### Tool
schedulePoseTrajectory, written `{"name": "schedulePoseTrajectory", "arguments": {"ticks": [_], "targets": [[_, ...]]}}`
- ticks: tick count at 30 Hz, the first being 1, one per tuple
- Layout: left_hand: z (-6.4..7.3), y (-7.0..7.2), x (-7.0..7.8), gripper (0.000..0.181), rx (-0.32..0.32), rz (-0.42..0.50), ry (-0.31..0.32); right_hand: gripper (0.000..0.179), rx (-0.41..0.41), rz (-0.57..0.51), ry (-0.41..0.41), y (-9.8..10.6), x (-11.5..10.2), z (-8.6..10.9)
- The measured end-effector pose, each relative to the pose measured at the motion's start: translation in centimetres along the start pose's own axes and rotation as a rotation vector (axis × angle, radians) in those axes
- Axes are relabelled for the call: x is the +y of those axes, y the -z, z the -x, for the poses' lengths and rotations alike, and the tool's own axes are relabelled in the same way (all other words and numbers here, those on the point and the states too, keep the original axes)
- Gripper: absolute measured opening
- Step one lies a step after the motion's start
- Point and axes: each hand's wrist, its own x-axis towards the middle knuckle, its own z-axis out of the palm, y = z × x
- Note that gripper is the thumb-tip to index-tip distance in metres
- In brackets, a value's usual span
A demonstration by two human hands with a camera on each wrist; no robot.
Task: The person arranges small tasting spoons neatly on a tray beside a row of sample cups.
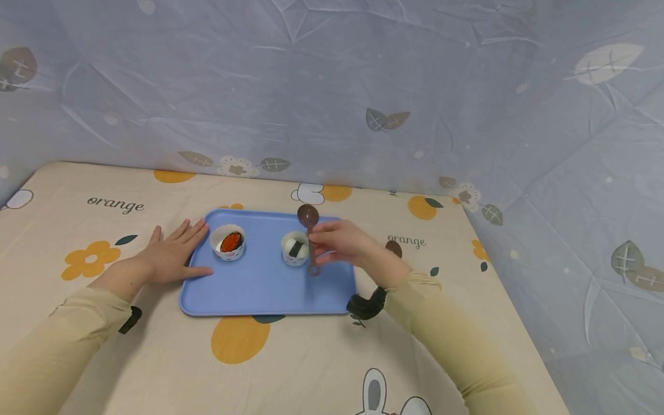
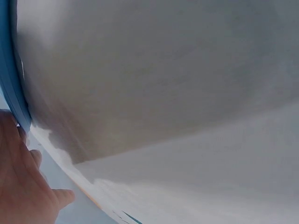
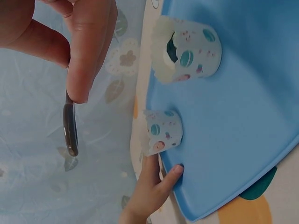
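My right hand (image 1: pixel 339 241) pinches a brown spoon (image 1: pixel 308 216) by its handle, with the bowl pointing away from me. In the right wrist view the spoon (image 3: pixel 70 129) appears edge-on below the fingertips. Just left of it, a small paper cup (image 1: pixel 294 259) holds a white piece with a black band. Another paper cup (image 1: pixel 228 252), at the tray's left end, contains a red-orange piece with a dark edge. Both cups stand on a blue tray (image 1: pixel 264 288). With fingers straight, my left hand (image 1: pixel 168 256) rests at the tray's left edge, its thumb over the rim.
A cream cloth (image 1: pixel 295 369) printed with oranges, flowers and rabbits covers the table. Grey-blue fabric (image 1: pixel 311 115) with leaf prints hangs behind and to the right. Dark bands (image 1: pixel 367 304) show at both wrists.
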Motion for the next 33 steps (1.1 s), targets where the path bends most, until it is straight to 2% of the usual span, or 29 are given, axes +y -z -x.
{"name": "schedulePoseTrajectory", "arguments": {"ticks": [10,20,33], "targets": [[0.0,0.0,0.1,0.107,-0.006,0.004,0.008,0.031,-0.016,-0.049,0.006,-1.4,-0.2,-0.9],[0.0,0.0,0.0,0.106,-0.005,0.006,0.002,0.023,0.002,-0.033,-0.012,-3.7,-0.5,-1.7],[-0.1,-0.1,0.0,0.107,-0.002,-0.004,0.016,0.016,-0.004,-0.037,-0.061,-6.5,0.3,-3.1]]}}
